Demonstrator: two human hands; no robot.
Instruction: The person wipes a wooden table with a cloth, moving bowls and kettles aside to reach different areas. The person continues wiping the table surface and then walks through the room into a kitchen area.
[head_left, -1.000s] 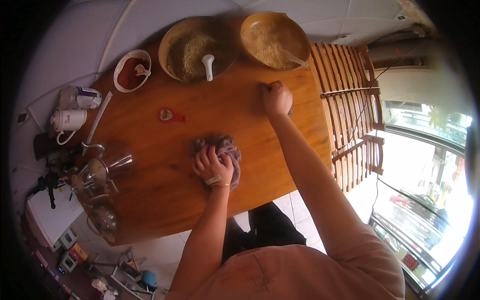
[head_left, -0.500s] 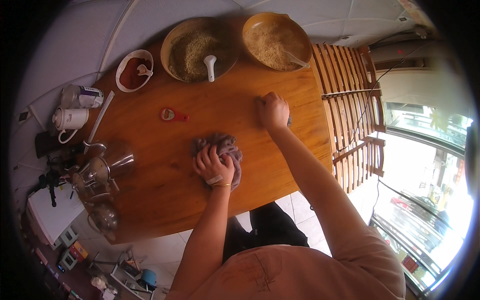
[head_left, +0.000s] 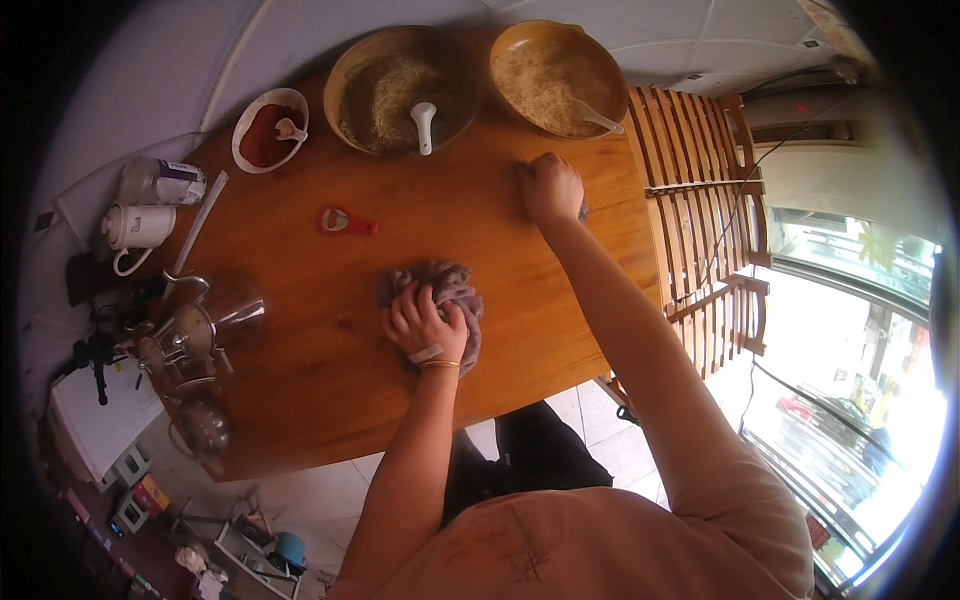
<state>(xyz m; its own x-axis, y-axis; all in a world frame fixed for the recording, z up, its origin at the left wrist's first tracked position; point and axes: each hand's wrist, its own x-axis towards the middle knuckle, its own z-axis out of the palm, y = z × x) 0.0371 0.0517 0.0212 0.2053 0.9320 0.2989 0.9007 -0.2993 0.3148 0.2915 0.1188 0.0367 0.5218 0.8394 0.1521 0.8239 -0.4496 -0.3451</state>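
Observation:
On the wooden table (head_left: 310, 370), my left hand (head_left: 425, 325) lies over a crumpled grey-brown cloth (head_left: 465, 295), its fingers curled into the folds. A strip of tape crosses the back of this hand near the wrist. Farther off to the right, my right hand (head_left: 553, 190) is a closed fist pressed low against the tabletop. Bits of something dark grey show at both sides of the fist, but its kind is hidden. Beyond the cloth, a small red tool with a rounded head (head_left: 345, 222) lies flat, touched by neither hand.
Along the far edge stand a small bowl of red powder (head_left: 262, 140), a big pan (head_left: 375, 110) and a yellow bowl (head_left: 540, 85), all with spoons. A jar (head_left: 150, 182), white mug (head_left: 140, 227) and metal kettle (head_left: 195, 335) crowd the left. A slatted wooden bench (head_left: 690, 190) adjoins the right.
My right fist has slid a little farther away across the table, toward the yellow bowl. My left hand stays on the cloth. The whole view has shifted slightly.

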